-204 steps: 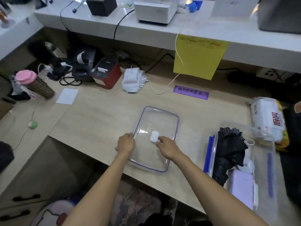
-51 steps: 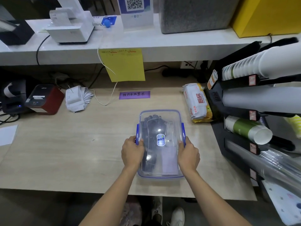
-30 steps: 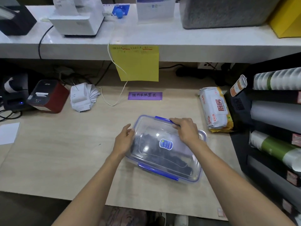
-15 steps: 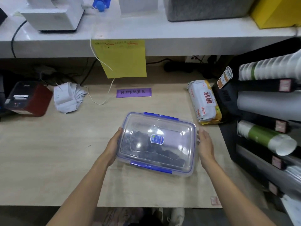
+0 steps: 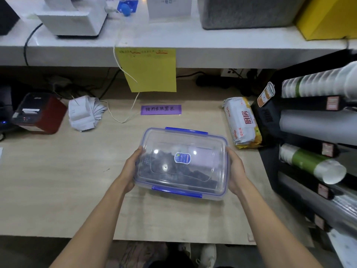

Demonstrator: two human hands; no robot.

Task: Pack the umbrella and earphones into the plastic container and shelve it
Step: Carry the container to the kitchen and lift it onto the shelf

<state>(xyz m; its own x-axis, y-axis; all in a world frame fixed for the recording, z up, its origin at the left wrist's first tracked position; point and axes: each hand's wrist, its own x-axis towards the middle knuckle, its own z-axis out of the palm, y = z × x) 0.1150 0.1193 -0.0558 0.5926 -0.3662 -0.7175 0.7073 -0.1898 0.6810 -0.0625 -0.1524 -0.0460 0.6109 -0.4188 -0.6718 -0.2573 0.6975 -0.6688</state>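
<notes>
The clear plastic container (image 5: pixel 204 138) with blue latches has its lid on and lies crosswise over the wooden desk (image 5: pixel 58 180). Through the lid I see the dark folded umbrella (image 5: pixel 166 171) and a pale lilac case (image 5: pixel 202 157) beside it; the earphones themselves are not distinguishable. My left hand (image 5: pixel 129 171) holds the container's left end, fingers curled round the edge. My right hand (image 5: pixel 236 171) holds the right end the same way. Whether the container touches the desk I cannot tell.
A white shelf (image 5: pixel 173 39) runs above the desk with a printer (image 5: pixel 75 16), grey box (image 5: pixel 249 10) and yellow box (image 5: pixel 328 16). A cup dispenser rack (image 5: pixel 313 142) stands on the right, a wipes pack (image 5: pixel 243 122) beside it. A red printer (image 5: pixel 38 113) and receipts (image 5: pixel 85 113) sit left.
The lid went onto the packed container, which was turned crosswise. Both hands moved to its short ends and now hold it slightly nearer to me.
</notes>
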